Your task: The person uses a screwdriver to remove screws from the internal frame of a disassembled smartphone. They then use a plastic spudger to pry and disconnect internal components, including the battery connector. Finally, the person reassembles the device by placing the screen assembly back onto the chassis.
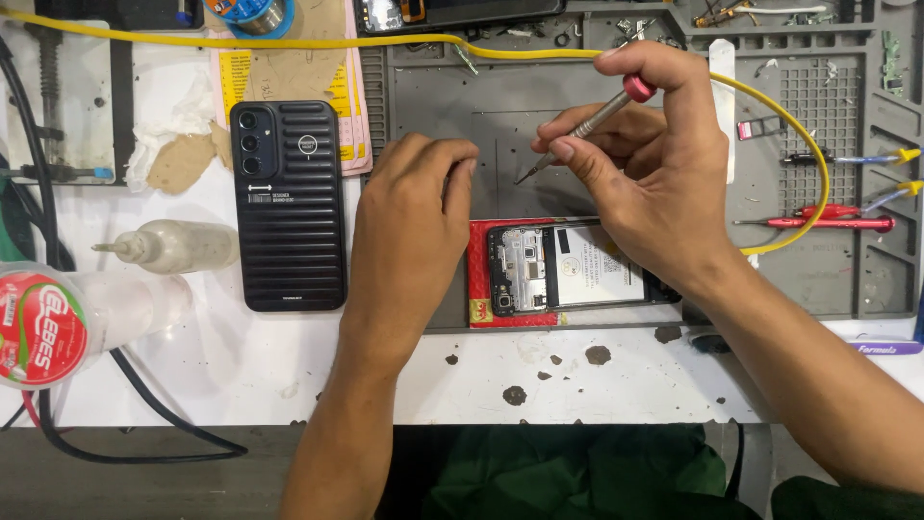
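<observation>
My right hand (647, 159) grips a small precision screwdriver (587, 123) with a silver shaft and a red cap, its tip pointing down-left above the grey work mat (500, 106). My left hand (414, 217) is curled beside the tip, fingers bent; whether it pinches something small I cannot tell. Just below both hands lies an opened phone (568, 268), back cover off, battery and circuit board showing, resting on a red pad (478, 279).
A black ribbed phone case (289, 207) lies left of the mat. A squeeze bottle (173, 246) and a plastic jar (48, 323) stand at the left. A yellow cable (289, 42) crosses the top. Red screwdrivers (828, 218) lie on the right tray. Black cables hang at the bench's left edge.
</observation>
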